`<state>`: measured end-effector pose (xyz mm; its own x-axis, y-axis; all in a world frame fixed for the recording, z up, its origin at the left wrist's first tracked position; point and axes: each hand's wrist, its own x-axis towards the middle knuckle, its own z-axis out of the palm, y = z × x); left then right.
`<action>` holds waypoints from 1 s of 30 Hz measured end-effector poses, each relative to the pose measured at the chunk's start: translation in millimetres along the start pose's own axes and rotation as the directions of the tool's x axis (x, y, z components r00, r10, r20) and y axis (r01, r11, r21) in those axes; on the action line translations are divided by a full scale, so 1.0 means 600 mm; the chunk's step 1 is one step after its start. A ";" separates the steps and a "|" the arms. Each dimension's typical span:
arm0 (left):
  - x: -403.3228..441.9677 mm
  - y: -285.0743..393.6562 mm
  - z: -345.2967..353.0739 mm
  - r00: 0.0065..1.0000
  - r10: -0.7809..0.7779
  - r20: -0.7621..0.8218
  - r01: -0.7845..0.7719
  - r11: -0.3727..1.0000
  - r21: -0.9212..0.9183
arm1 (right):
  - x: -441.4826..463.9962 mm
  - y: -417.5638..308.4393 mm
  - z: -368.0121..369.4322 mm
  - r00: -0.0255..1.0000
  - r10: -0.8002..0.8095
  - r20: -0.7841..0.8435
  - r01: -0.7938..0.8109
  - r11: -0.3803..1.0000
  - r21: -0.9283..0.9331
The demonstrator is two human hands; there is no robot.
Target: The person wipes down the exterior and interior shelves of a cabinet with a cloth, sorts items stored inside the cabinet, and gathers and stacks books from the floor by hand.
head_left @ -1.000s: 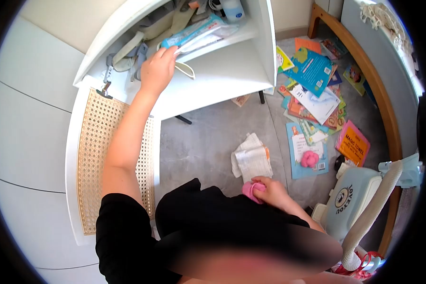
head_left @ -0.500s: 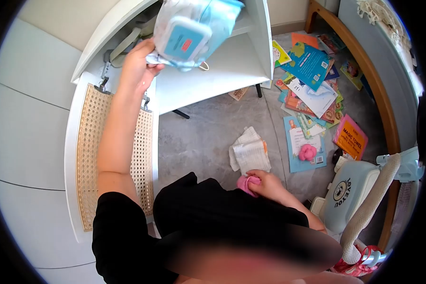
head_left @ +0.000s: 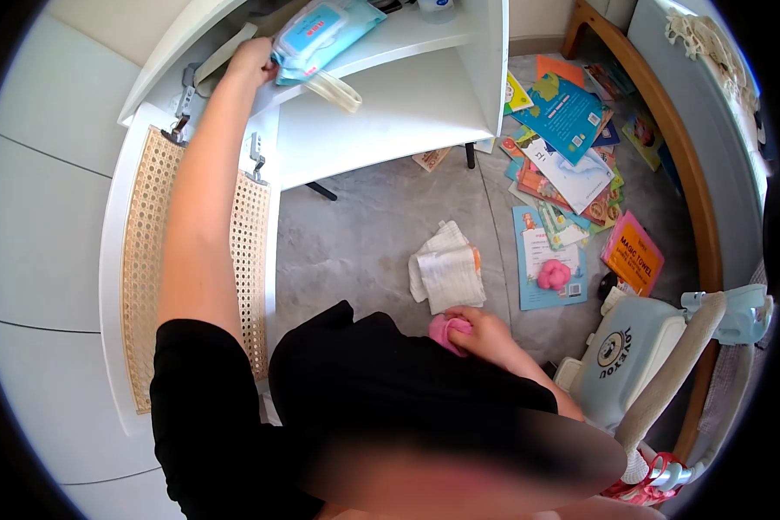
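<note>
My left hand (head_left: 255, 61) is closed on the left end of a light blue pack of wet wipes (head_left: 338, 45), its lid facing up. The pack lies tilted at the upper shelf (head_left: 407, 48) of a white cabinet; whether its full weight rests there I cannot tell. Just below it, a cream strap loop (head_left: 336, 92) hangs over the shelf edge. Low in the view, my right hand (head_left: 485, 336) grips a pink cloth (head_left: 447, 333) beside my black clothing. A folded white cloth (head_left: 449, 269) lies on the grey floor just beyond that hand.
The cabinet's rattan door (head_left: 147, 269) hangs open at the left. Piled books (head_left: 572, 130) cover the floor at the right, near a pink lump (head_left: 553, 275) and an orange Magic Towel packet (head_left: 633, 253). A pale blue wheeled item (head_left: 633, 342) stands by the wooden frame (head_left: 685, 130).
My left hand has moved the wipes pack down and back onto the shelf area, and the strap loop now shows more. My right hand still holds the pink cloth.
</note>
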<state>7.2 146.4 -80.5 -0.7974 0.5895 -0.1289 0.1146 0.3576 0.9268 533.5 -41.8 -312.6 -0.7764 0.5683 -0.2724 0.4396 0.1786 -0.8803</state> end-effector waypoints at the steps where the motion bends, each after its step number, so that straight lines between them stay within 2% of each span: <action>1: 0.057 -0.009 -0.005 0.995 0.047 -0.087 -0.037 0.993 0.112 | 0.000 -0.006 0.000 1.000 0.002 0.001 -0.002 1.000 -0.001; 2: 0.087 -0.016 -0.013 0.981 0.103 -0.166 -0.064 0.972 0.226 | 0.001 -0.008 0.000 1.000 0.005 0.001 -0.005 1.000 -0.001; 3: 0.088 -0.014 -0.025 0.939 0.297 -0.176 -0.171 0.843 0.511 | 0.002 -0.007 -0.001 1.000 0.007 0.004 -0.007 1.000 0.015; 4: 0.084 -0.007 -0.034 0.871 0.476 -0.123 -0.233 0.620 0.749 | 0.002 -0.006 0.000 1.000 0.011 0.006 -0.011 0.999 0.034; 5: 0.072 0.005 -0.038 0.785 0.620 -0.012 -0.246 0.329 0.912 | 0.001 -0.005 0.001 1.000 0.013 0.007 -0.014 0.998 0.054; 6: 0.060 0.013 -0.035 0.806 0.592 -0.020 -0.219 0.328 0.919 | 0.001 -0.004 0.001 1.000 0.008 0.006 -0.008 0.999 0.048; 9: 0.083 0.002 -0.027 0.738 0.673 0.053 -0.246 0.195 0.949 | 0.000 0.000 0.001 1.000 -0.005 0.002 0.005 0.999 0.033; 12: 0.015 0.009 0.006 0.610 0.792 0.000 -0.219 0.168 0.961 | -0.001 0.002 0.002 1.000 0.016 0.003 -0.016 0.998 0.059; 15: -0.079 0.022 0.010 0.381 0.921 0.084 -0.336 0.053 0.940 | 0.002 -0.003 0.001 0.998 0.055 0.020 -0.057 0.993 0.102; 17: -0.147 -0.008 0.011 0.283 0.951 0.125 -0.540 0.051 0.840 | 0.007 0.001 0.001 0.999 0.046 0.015 -0.047 0.997 0.065; 19: -0.230 -0.059 0.024 0.197 0.964 0.179 -0.618 -0.020 0.786 | 0.013 0.003 0.006 1.000 0.025 -0.004 -0.024 0.999 0.036; 22: -0.264 -0.126 0.024 0.377 0.875 0.302 -0.491 -0.088 0.866 | 0.022 -0.014 0.001 1.000 0.026 0.013 -0.027 0.997 0.067; 25: -0.219 -0.139 -0.026 0.460 0.824 0.332 -0.400 -0.141 0.905 | 0.025 -0.012 0.003 1.000 0.020 0.018 -0.021 0.996 0.089; 26: -0.209 -0.133 -0.043 0.448 0.832 0.326 -0.367 -0.161 0.916 | 0.024 -0.008 0.005 1.000 0.013 0.017 -0.014 0.996 0.088; 28: -0.188 -0.117 -0.075 0.489 0.818 0.304 -0.295 -0.172 0.940 | 0.026 -0.004 0.006 0.999 0.046 0.027 -0.048 0.996 0.080; 30: -0.132 -0.109 -0.106 0.634 0.723 0.274 -0.246 -0.148 0.958 | 0.023 -0.003 0.006 0.998 0.051 0.033 -0.053 0.996 0.066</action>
<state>25.6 30.4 -108.3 -0.2604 0.8310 0.4916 0.7468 0.4960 -0.4430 520.1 -37.2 -316.1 -0.7676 0.5497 -0.3296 0.4493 0.0948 -0.8883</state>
